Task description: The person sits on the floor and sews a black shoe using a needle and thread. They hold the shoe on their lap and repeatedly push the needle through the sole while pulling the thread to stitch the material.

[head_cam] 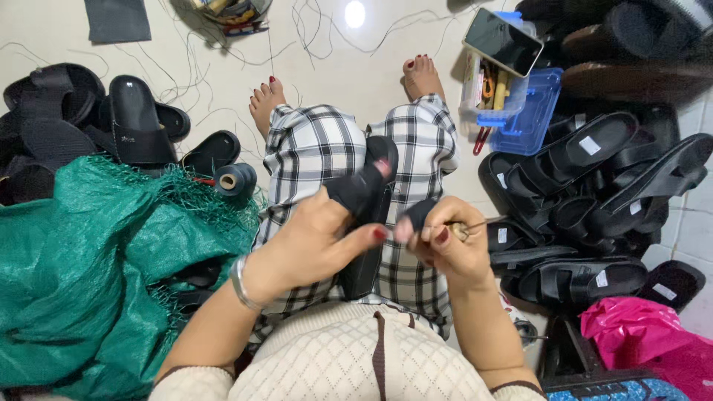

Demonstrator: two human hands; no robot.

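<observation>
A black sandal (pixel 369 223) lies lengthwise on my lap, between my knees in checked trousers. My left hand (pixel 312 241) grips its black strap, with a dark cover on the forefinger. My right hand (pixel 445 241) is closed on a thin metal needle tool (pixel 475 225) whose tip points right; a dark cover sits on that forefinger too. Both hands meet over the sandal's strap.
A green mesh sack (pixel 96 275) fills the left. A dark thread spool (pixel 234 180) and black sandals (pixel 134 122) lie beyond it. Several black sandals (pixel 594 186) pile up on the right. A clear box with a phone (pixel 503 41) on top, a blue lid (pixel 531 111) and a pink bag (pixel 639 334) are also right.
</observation>
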